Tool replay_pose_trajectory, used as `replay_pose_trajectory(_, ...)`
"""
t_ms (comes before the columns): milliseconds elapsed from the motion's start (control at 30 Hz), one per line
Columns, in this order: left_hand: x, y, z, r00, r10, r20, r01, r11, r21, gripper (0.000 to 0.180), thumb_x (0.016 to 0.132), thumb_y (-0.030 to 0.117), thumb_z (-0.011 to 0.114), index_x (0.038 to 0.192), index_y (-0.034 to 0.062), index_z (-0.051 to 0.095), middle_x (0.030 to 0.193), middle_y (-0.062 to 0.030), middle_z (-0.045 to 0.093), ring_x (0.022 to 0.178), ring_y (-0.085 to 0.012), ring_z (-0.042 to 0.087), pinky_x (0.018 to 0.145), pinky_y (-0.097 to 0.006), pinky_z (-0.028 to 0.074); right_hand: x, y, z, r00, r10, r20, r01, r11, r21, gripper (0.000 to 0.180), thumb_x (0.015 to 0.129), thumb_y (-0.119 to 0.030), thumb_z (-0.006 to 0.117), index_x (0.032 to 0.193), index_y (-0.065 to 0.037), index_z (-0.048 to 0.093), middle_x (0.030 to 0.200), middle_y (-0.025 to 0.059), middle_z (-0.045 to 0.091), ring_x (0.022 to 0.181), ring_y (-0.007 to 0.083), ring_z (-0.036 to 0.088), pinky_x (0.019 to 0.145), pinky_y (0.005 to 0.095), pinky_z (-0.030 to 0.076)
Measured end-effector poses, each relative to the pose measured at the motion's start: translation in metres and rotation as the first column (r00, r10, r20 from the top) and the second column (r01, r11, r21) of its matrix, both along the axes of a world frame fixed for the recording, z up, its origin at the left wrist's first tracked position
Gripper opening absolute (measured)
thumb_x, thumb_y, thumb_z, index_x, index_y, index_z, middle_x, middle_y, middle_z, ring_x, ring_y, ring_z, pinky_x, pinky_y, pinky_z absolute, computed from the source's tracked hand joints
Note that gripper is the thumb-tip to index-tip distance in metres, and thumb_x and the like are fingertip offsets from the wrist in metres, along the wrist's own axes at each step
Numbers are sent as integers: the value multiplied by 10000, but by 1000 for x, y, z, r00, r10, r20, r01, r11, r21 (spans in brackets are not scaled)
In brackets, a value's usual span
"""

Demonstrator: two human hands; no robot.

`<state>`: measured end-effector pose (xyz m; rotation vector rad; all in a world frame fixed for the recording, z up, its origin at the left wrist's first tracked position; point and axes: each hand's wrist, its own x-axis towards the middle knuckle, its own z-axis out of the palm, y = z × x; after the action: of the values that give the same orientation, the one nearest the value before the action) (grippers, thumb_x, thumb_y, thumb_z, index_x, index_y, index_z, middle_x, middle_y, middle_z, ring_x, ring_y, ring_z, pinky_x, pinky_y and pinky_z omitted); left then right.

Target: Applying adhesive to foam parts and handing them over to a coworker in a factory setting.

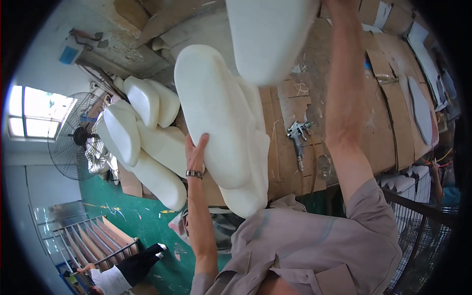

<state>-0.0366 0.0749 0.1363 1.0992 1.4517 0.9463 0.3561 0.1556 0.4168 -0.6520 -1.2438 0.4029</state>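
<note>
A long, rounded cream-white foam pad (214, 113) lies on top of a stack of similar pads in front of me. My left hand (195, 155) grips its left edge, the thumb on the upper face and the fingers at the side. Another white foam pad (270, 37) is lifted at the top of the view, partly cut off. Beside its right edge is my right hand (340, 3), which appears to hold it; most of the fingers fall outside the picture. A metal spray gun (298, 137) with a hose rests on the cardboard-covered table (351, 164), right of the stack.
Several more white foam pads (160, 179) are piled at the left, some reaching past the table edge. Behind them stands a black wire fan (78, 135). A person (115, 278) is by a metal rack (98, 243) at lower left. A wire cage (418, 236) stands at right.
</note>
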Motion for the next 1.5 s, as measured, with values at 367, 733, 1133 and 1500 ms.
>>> replay_pose_trajectory(367,24,4,-19,997,-73,34,69,992,106,848,856,418,770,1470,-3,365,1337,-164,584,1144,-219,607,948,-352,515,-84,-125,-79,980,18,-197,-85,939,-333,909,754,-206,832,1534,-65,387,1382,139,591,1218,244,585,1031,368,480)
replay_pose_trajectory(733,-12,-13,-51,815,-208,541,199,977,76,719,1059,518,396,1586,61,222,1613,-89,313,1460,-213,326,1187,-349,288,-179,-166,-180,997,6,-73,-52,761,-647,874,859,-389,777,1540,-57,342,1442,177,502,1314,275,493,1103,393,396)
replay_pose_trajectory(1133,-25,-28,-49,670,-177,721,225,974,30,759,1047,587,333,1568,36,286,1622,-118,289,1482,-222,288,1217,-340,204,-240,-175,-172,995,-104,-12,76,799,-596,815,879,-435,767,1487,-25,411,1361,176,568,1244,267,543,1039,382,448)
replay_pose_trajectory(1500,-42,-63,-67,836,-289,467,239,957,164,812,997,679,371,1518,56,402,1541,-145,406,1450,-253,350,1194,-374,267,-232,-184,-167,965,-19,262,199,705,-681,817,880,-585,694,1411,5,499,1346,194,581,1204,265,571,1001,384,457)
